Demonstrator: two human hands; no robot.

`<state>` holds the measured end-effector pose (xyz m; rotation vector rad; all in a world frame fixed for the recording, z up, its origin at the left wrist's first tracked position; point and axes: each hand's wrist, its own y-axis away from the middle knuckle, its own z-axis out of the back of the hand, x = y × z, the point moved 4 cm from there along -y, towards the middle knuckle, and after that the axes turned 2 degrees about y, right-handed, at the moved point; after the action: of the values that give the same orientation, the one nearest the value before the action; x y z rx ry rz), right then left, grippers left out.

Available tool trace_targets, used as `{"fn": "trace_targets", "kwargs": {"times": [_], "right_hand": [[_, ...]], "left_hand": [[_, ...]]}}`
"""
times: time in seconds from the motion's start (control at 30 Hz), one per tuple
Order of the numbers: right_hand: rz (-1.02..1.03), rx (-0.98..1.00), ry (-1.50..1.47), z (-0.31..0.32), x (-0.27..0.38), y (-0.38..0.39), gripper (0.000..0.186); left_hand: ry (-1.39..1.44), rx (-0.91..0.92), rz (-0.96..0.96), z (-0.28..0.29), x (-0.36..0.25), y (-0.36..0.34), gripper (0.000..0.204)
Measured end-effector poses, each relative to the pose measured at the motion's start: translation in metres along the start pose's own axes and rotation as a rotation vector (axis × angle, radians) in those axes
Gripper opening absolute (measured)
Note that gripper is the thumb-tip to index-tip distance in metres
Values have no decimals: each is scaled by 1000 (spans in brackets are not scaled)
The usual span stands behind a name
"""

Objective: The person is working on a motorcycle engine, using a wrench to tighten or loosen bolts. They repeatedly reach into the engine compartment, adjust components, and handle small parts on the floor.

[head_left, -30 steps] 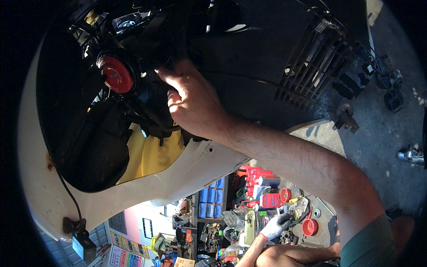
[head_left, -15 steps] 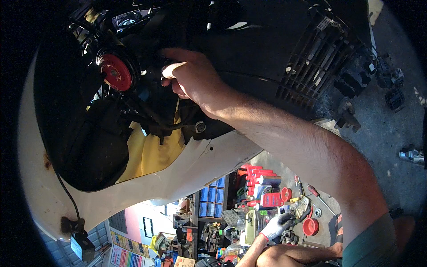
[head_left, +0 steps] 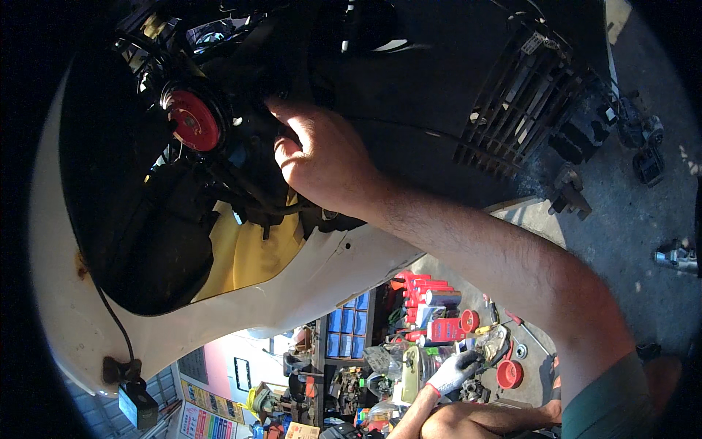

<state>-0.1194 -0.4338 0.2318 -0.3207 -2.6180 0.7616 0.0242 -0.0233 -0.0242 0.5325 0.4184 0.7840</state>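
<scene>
My right hand (head_left: 322, 150) reaches from the lower right into the dark inside of a white vehicle body panel (head_left: 292, 289). Its fingers are curled, the tips lost in shadow among black parts. Whatever they grip there is too dark to make out. Left of the hand sits a round red disc (head_left: 191, 121) with a black rim, like a horn, not touched by me. Below it run dark hoses, and under them shows a yellow panel (head_left: 252, 252). A bolt head (head_left: 329, 214) lies just beneath my wrist, partly covered. My left hand is out of view.
A small boxy device (head_left: 137, 404) hangs by a cord at the panel's lower left. Below, another person's gloved hand (head_left: 453, 372) is among tools, red bowls (head_left: 510, 374) and blue drawers (head_left: 349, 322). A slatted metal grate (head_left: 512, 102) lies upper right.
My right hand has shifted slightly down and turned, with the index finger now straighter toward the upper left. The wrist now covers more of the bolt head.
</scene>
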Motion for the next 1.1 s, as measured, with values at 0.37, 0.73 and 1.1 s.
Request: {"fn": "trace_targets", "kwargs": {"times": [0.37, 0.73, 1.1], "right_hand": [[79, 13, 208, -3, 1, 9, 53], [-7, -58, -129, -12, -7, 1, 54], [-234, 5, -595, -14, -6, -3, 58]], "left_hand": [[-10, 5, -23, 0, 2, -4, 33], [50, -40, -23, -3, 6, -2, 29], [27, 4, 45, -1, 2, 1, 34]]}}
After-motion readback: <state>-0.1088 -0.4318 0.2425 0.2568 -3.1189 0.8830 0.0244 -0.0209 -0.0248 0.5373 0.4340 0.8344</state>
